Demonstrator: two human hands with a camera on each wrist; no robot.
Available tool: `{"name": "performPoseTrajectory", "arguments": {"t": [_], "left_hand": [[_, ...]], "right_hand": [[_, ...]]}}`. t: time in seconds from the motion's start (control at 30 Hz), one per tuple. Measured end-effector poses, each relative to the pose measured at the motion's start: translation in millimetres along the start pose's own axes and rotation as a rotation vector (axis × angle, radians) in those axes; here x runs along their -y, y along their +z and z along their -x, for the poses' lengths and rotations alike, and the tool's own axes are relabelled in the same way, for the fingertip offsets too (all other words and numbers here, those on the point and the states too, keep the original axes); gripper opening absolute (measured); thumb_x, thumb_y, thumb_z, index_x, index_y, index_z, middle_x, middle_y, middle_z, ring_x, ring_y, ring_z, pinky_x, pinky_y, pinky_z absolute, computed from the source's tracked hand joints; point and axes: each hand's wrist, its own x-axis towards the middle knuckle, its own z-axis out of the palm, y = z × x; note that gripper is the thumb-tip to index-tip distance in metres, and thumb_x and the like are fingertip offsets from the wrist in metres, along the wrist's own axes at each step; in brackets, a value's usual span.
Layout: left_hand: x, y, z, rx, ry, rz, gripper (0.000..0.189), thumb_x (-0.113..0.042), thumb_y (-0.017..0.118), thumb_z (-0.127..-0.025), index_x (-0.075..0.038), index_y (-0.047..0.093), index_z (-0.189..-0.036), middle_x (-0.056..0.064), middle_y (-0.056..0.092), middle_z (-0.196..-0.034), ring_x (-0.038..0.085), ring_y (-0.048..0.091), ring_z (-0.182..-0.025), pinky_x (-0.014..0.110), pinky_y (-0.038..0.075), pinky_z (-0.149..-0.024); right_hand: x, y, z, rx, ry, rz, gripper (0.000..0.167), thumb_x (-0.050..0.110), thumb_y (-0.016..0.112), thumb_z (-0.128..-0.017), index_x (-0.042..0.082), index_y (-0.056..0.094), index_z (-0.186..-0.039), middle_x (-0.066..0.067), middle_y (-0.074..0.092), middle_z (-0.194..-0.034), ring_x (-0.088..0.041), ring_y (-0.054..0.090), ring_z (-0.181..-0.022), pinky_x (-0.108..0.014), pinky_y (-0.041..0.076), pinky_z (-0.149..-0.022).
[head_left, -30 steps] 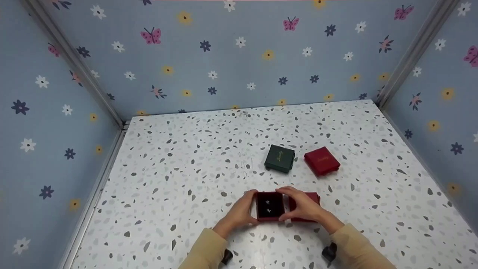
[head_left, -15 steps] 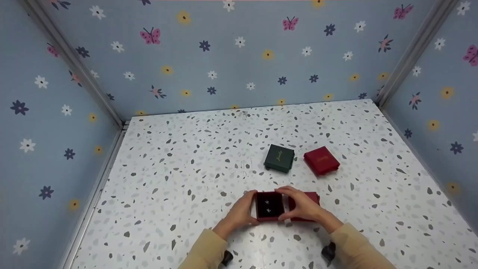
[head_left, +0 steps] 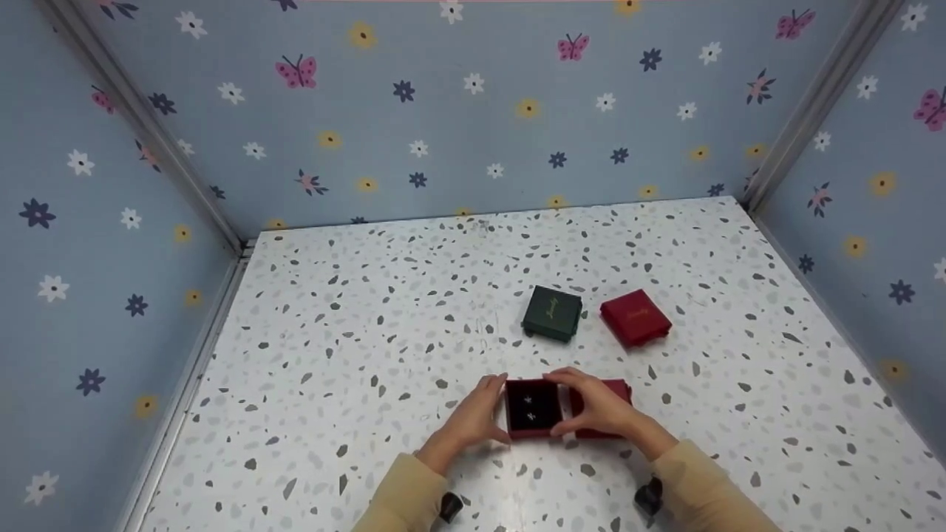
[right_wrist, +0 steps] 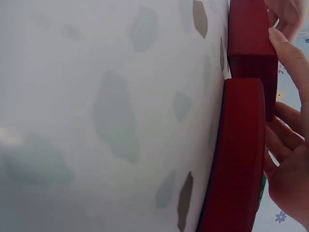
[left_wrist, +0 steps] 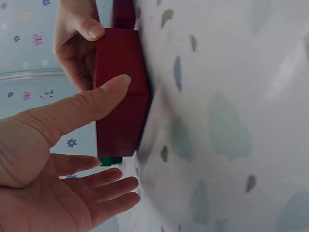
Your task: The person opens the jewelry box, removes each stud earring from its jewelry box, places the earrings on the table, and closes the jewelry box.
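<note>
Head: the right hand (head_left: 599, 408) pinches an open box (head_left: 528, 434); a green box (head_left: 553, 313) and a red box (head_left: 635, 318) lie beyond. Left wrist: the left hand (left_wrist: 43, 183) flanks it, fingers straight, apart. Right wrist: a red block (right_wrist: 236, 159) crowds it beneath the palm.

From here, the open red box (left_wrist: 120, 137) between the left fingers (left_wrist: 113, 192) and right fingers (head_left: 573, 377) looks papery, matt and finely grained. Its black lining (head_left: 545, 412) seems soft and dull, with 2 tiny pieces (head_left: 531, 417) glinting like metal. Beside the right fingers, another red piece (right_wrist: 236, 154) has a finely ribbed, matt, papery skin. Beyond the fingertips, the green box (head_left: 552, 314) looks matt too. Beneath the fingers, the tabletop (head_left: 355, 355) is smooth and glossy; behind them, the sleeves (head_left: 409, 493) are matt cloth. Farthest from the fingers, the corner posts (head_left: 146, 120) look like dull metal.
</note>
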Motion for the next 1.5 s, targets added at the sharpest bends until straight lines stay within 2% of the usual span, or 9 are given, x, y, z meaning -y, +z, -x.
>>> {"name": "performPoseTrajectory", "arguments": {"t": [0.13, 0.3, 0.47, 0.6, 0.7, 1.0, 1.23, 1.5], "left_hand": [[-5.7, -6.3, 2.6, -0.007, 0.004, -0.049, 0.079, -0.008, 0.081, -0.057, 0.007, 0.042, -0.124, 0.017, 0.045, -0.117, 0.030, 0.047, -0.107, 0.036, 0.039, -0.091], [-12.4, -9.8, 4.3, -0.100, 0.025, -0.089, 0.058, -0.005, 0.076, -0.064, 0.006, 0.050, -0.116, 0.014, 0.050, -0.108, 0.027, 0.051, -0.099, 0.036, 0.042, -0.085], [-14.8, -5.2, 2.4, -0.230, 0.056, -0.038, 0.041, -0.005, 0.071, -0.070, 0.004, 0.056, -0.107, 0.011, 0.054, -0.098, 0.026, 0.054, -0.090, 0.034, 0.044, -0.078], [-14.3, 1.9, -0.9, -0.294, 0.071, 0.025, 0.032, -0.003, 0.070, -0.071, 0.004, 0.058, -0.100, 0.011, 0.055, -0.090, 0.025, 0.054, -0.080, 0.031, 0.044, -0.071], [-14.3, 6.9, -3.8, -0.309, 0.058, 0.053, 0.030, -0.004, 0.069, -0.072, 0.004, 0.059, -0.099, 0.010, 0.055, -0.088, 0.025, 0.053, -0.079, 0.030, 0.044, -0.071], [-10.3, 20.1, -13.1, -0.359, 0.051, 0.100, 0.023, -0.005, 0.071, -0.071, 0.002, 0.063, -0.092, 0.007, 0.055, -0.081, 0.020, 0.052, -0.073, 0.028, 0.043, -0.068], [-8.7, 28.2, -19.7, -0.361, 0.029, 0.069, 0.020, -0.008, 0.072, -0.070, 0.000, 0.065, -0.087, 0.004, 0.053, -0.079, 0.020, 0.052, -0.076, 0.031, 0.042, -0.072], [-7.2, 33.9, -24.5, -0.363, 0.014, 0.021, 0.016, -0.005, 0.071, -0.069, -0.001, 0.065, -0.082, 0.003, 0.052, -0.077, 0.019, 0.051, -0.076, 0.029, 0.042, -0.072]], "right_hand": [[-1, 0, 0.9, -0.005, 0.003, 0.003, 0.084, 0.048, 0.076, -0.057, 0.009, 0.048, -0.126, 0.000, 0.048, -0.121, -0.016, 0.045, -0.110, -0.038, 0.037, -0.093], [-1, 0, 0.9, -0.001, 0.003, -0.014, 0.084, 0.048, 0.076, -0.058, 0.009, 0.048, -0.126, 0.000, 0.047, -0.122, -0.017, 0.044, -0.112, -0.039, 0.036, -0.093], [-1, 0, 0.7, -0.004, -0.009, -0.016, 0.083, 0.047, 0.076, -0.058, 0.009, 0.048, -0.126, 0.000, 0.048, -0.122, -0.016, 0.044, -0.111, -0.038, 0.037, -0.092], [-1, 0, 0.1, -0.013, -0.040, -0.013, 0.082, 0.045, 0.077, -0.059, 0.006, 0.048, -0.125, -0.002, 0.049, -0.120, -0.018, 0.046, -0.110, -0.039, 0.038, -0.091], [-1, 0, -0.4, -0.020, -0.059, -0.009, 0.080, 0.043, 0.077, -0.059, 0.005, 0.049, -0.124, -0.004, 0.049, -0.120, -0.019, 0.046, -0.109, -0.039, 0.039, -0.090], [-2, 0, -0.3, -0.022, -0.046, 0.000, 0.080, 0.042, 0.078, -0.058, 0.007, 0.049, -0.124, -0.001, 0.049, -0.119, -0.016, 0.047, -0.108, -0.037, 0.039, -0.090], [-3, 0, -0.8, -0.036, -0.078, -0.006, 0.079, 0.040, 0.078, -0.059, 0.006, 0.050, -0.123, -0.003, 0.050, -0.118, -0.018, 0.048, -0.106, -0.039, 0.040, -0.088], [-4, 0, -0.7, -0.024, -0.065, -0.011, 0.080, 0.043, 0.077, -0.060, 0.004, 0.049, -0.124, -0.003, 0.050, -0.118, -0.018, 0.048, -0.106, -0.038, 0.039, -0.090]]}}
